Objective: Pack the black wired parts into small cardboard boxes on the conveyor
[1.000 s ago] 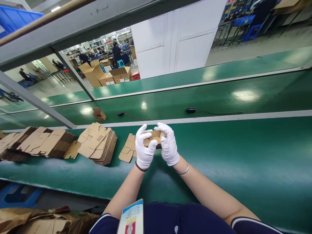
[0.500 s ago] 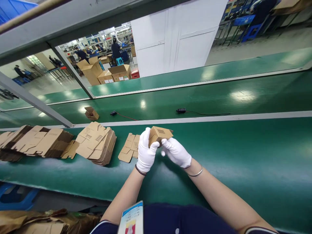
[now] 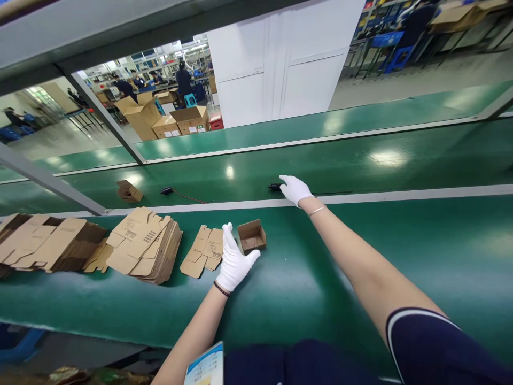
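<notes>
A small brown cardboard box (image 3: 251,236) stands with its open top up on the green table (image 3: 360,256). Just left of and in front of it is my left hand (image 3: 235,262), white-gloved, thumb and fingers apart, holding nothing. My right hand (image 3: 295,189), gloved too, reaches over the white strip onto the green belt behind. Its fingers are stretched out above a black cylindrical part with a thin wire (image 3: 274,187); whether they touch it I cannot tell. Flat unfolded carton blanks (image 3: 203,248) lie left of my left hand.
Further left stand stacks of flat carton blanks (image 3: 144,243). On the belt sit another small open box (image 3: 129,191) and a second black part (image 3: 166,190) with a reddish wire. A slanted grey post (image 3: 106,120) rises at the left. People work in the background.
Both hands have let go of the small box, which now rests on the table. My right hand has moved up and right to the wired black part. The camera view has shifted slightly.
</notes>
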A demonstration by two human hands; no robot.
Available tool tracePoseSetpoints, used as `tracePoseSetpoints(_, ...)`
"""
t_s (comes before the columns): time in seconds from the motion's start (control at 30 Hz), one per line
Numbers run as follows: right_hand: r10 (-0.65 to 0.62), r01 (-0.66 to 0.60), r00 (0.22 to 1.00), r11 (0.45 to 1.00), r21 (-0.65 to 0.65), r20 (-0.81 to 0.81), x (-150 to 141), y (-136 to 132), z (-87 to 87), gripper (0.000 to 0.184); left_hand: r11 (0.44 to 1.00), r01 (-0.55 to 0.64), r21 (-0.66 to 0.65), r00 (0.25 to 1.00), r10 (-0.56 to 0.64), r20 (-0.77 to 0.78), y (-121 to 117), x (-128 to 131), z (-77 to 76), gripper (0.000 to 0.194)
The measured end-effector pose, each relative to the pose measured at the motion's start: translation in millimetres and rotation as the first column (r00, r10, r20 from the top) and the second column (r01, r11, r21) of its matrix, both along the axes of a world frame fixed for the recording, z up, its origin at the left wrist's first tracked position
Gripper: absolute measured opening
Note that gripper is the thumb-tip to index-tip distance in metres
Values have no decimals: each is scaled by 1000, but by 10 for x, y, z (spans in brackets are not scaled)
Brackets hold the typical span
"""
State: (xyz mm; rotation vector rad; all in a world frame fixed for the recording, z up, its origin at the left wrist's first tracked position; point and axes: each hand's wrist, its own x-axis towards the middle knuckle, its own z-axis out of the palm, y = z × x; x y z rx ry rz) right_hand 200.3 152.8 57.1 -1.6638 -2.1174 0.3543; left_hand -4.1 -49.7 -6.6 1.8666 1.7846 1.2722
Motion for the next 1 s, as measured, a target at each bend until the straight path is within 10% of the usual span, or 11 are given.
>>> tracePoseSetpoints(0.2, 21, -23, 1000, 997, -75, -21, -202, 381, -386, 38, 949, -56, 311, 996, 75, -47, -218, 68, 341, 93)
tracePoseSetpoints(0.4, 63, -73, 973, 997, -37, -220, -197, 35, -382, 44, 924, -22, 382, 999, 32, -21, -280, 194, 410, 79)
tracePoseSetpoints(0.53, 172, -187, 686, 981, 57, -707, -52, -629, -304, 46, 939, -54, 340, 992, 11, 125, -212, 356, 465, 70)
tracePoseSetpoints(0.67, 190, -292, 459, 955, 55, -868, -67, -1333, -129, 44, 980, 160, 116, 951, -184, 249, -94, 578, 610, 62)
tracePoseSetpoints(0.8, 296, -341, 625, 936, 89, -722, -175, -1762, 58, 45, 975, 213, 67, 795, -213, 567, -29, 740, 732, 54)
tracePoseSetpoints(0.9, 318, -319, 872, 946, 59, -372, -141, -1901, 174, 48, 986, 149, 70, 710, -156, 686, -16, 702, 778, 40)
tracePoseSetpoints(1.0, 363, -360, 931, 931, 50, -45, 27, -1947, 311, 30, 982, 188, 14, 708, -145, 692, -18, 537, 797, 37)
